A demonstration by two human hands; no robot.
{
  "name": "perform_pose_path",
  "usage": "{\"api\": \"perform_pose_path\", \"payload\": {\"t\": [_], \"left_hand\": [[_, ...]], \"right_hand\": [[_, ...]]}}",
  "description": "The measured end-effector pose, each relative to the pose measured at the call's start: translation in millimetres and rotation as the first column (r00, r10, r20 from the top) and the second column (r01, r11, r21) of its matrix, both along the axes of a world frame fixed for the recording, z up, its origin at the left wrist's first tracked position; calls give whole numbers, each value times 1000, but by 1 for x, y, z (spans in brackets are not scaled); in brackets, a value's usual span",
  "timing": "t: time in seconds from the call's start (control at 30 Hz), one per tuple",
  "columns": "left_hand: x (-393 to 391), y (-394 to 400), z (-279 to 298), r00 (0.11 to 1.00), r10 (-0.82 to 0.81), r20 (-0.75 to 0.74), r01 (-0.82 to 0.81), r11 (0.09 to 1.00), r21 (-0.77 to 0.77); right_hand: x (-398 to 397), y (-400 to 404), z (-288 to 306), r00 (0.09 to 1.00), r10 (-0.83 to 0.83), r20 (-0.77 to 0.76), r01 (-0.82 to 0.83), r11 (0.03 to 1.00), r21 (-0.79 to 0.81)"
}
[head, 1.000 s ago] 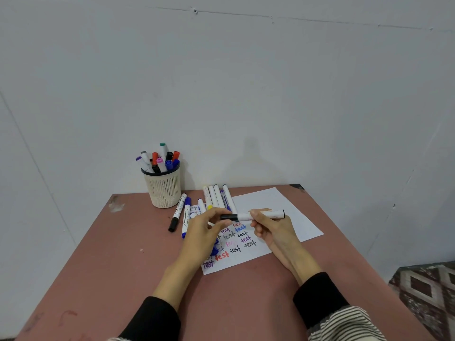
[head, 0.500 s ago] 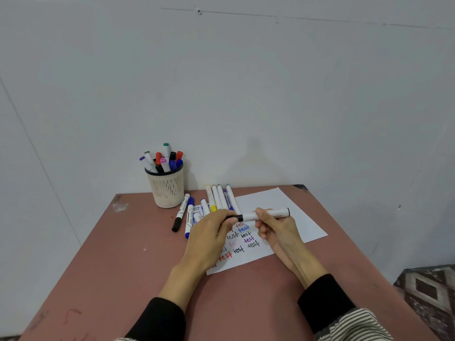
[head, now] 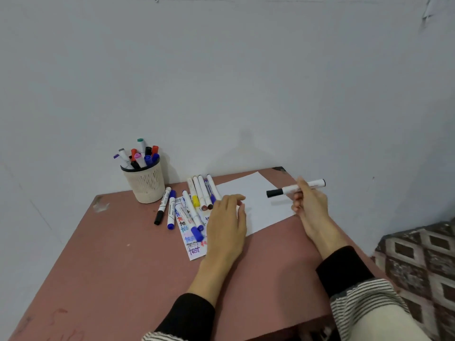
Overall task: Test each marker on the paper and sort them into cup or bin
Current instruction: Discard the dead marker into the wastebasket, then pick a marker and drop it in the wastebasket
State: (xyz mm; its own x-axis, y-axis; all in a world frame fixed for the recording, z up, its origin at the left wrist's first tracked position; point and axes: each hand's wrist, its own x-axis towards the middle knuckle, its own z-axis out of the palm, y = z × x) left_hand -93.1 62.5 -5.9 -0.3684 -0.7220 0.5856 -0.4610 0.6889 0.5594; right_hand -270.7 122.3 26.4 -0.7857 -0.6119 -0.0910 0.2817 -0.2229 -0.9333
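My right hand (head: 307, 203) holds a white marker with a black cap (head: 295, 188) level above the right edge of the table, cap pointing left. My left hand (head: 227, 222) rests palm down on the white paper (head: 258, 193), fingers relaxed, holding nothing. The paper's left part carries several coloured "test" words (head: 193, 244). Several loose markers (head: 199, 193) lie along the paper's far-left side. A beige mesh cup (head: 145, 184) full of markers stands at the back left. No bin is in view.
The reddish-brown table (head: 110, 267) stands against a grey wall. A black-capped marker (head: 162, 205) and a blue-capped one (head: 171, 209) lie beside the cup. A patterned floor (head: 418, 262) shows past the table's right edge.
My left hand let go of the marker's cap end and dropped flat onto the paper. My right hand carried the capped marker to the right, past the paper's edge.
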Motion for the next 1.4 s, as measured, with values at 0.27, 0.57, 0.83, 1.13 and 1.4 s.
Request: {"api": "perform_pose_path", "payload": {"t": [0.27, 0.57, 0.83, 1.13, 1.4], "left_hand": [[-110, 58, -9, 966, -181, 183, 170, 983, 73], [-157, 82, -23, 802, -164, 574, 110, 986, 129], [-158, 85, -23, 791, -136, 597, 87, 990, 110], [-158, 86, -23, 794, -141, 592, 84, 989, 123], [-155, 85, -21, 856, -188, 482, 119, 978, 171]], "right_hand": [[-108, 96, -14, 958, -273, -87, 283, 948, 146], [-161, 173, -142, 911, -411, 32, 345, 801, 489], [-163, 204, -246, 916, -322, 238, 71, 715, 695], [-139, 204, -241, 916, -340, 214, 104, 716, 690], [-133, 186, -191, 948, -315, -45, 268, 713, 648]]}}
